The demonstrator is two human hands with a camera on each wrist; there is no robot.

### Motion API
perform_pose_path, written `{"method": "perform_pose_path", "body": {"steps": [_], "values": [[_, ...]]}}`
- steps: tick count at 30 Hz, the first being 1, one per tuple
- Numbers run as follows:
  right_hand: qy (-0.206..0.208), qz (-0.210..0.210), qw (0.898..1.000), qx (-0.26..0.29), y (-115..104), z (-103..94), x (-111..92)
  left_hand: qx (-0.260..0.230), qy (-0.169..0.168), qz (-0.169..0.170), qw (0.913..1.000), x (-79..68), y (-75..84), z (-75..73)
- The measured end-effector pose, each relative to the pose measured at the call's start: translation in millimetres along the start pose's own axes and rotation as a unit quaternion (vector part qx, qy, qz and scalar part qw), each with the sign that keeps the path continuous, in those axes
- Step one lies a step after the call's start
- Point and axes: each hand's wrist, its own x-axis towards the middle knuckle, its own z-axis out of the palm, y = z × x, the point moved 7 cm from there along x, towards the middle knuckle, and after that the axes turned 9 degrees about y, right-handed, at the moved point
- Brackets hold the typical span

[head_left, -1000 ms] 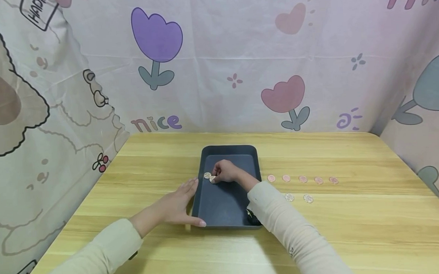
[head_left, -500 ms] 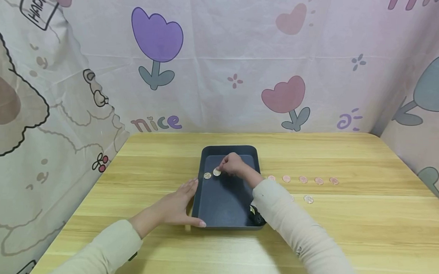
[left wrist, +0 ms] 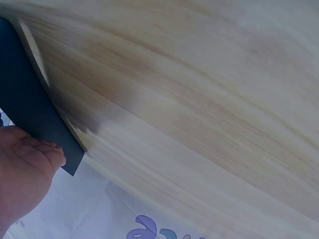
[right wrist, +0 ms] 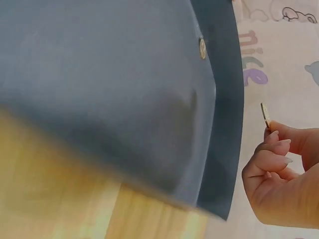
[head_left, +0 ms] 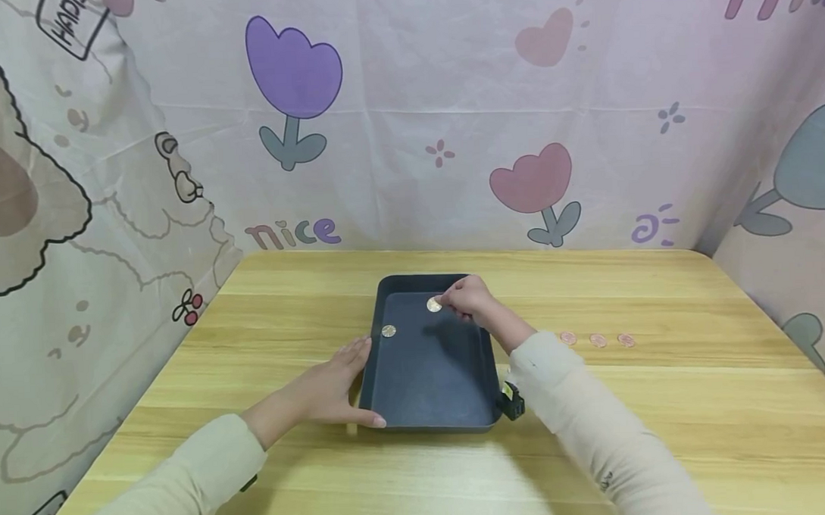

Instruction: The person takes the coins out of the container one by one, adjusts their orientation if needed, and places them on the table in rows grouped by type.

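Observation:
A dark grey rectangular baking tray (head_left: 423, 378) lies on the table. My left hand (head_left: 336, 381) rests along its left wall with straight fingers, thumb at the near corner; the left wrist view also shows this hand (left wrist: 30, 169) against the tray's side (left wrist: 42, 114). Over the far right part of the tray, my right hand (head_left: 468, 295) pinches a gold-coloured coin (head_left: 433, 304) between thumb and finger. In the right wrist view that coin (right wrist: 264, 113) appears edge-on, raised above the tray. Another gold-coloured coin (head_left: 388, 331) lies inside by the left wall.
Pinkish copper coins (head_left: 597, 341) lie in a row on the wooden table (head_left: 691, 414) to the right. The right sleeve (head_left: 581, 403) covers part of the table there. A printed cloth (head_left: 396, 182) hangs behind the table.
My right hand has lifted the gold-coloured coin away from the one by the left wall and carried it right and farther back. The left hand stays at the tray.

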Motion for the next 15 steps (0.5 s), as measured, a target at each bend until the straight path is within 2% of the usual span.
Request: {"method": "perform_pose_path", "body": {"steps": [6,15], "values": [[0.0,-0.013,1.0,-0.005,5,-16.1,-6,-0.001,0.001,0.004,1.0,0.1,1.1,0.2],[0.001,-0.014,1.0,0.019,18,-33.2,-19,0.005,0.004,0.008,0.9999,0.3,1.0,0.1]]}}
